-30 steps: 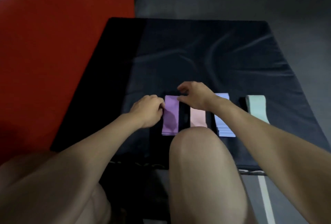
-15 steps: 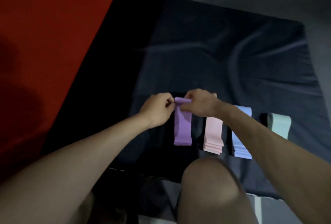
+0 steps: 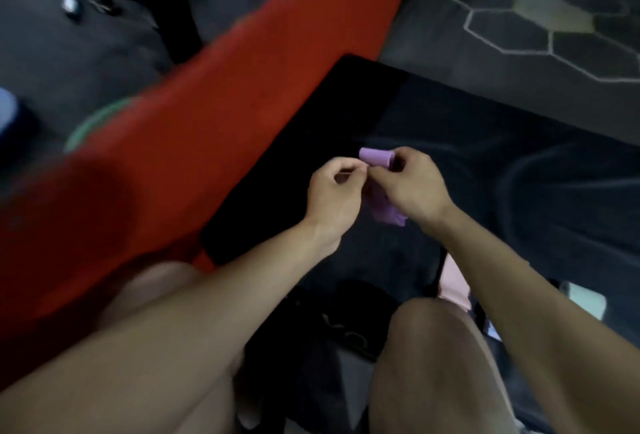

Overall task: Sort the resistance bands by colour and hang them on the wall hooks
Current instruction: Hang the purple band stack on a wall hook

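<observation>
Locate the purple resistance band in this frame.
In the head view, the flat purple elastic resistance band is lifted above the black mat, centre frame, pinched between the left hand and right hand.

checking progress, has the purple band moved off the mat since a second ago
Yes. The purple band is lifted off the black mat, pinched by the left hand and right hand.

Both hands (image 3: 374,187) pinch the purple band (image 3: 375,157) above the dark mat (image 3: 485,142).
</observation>
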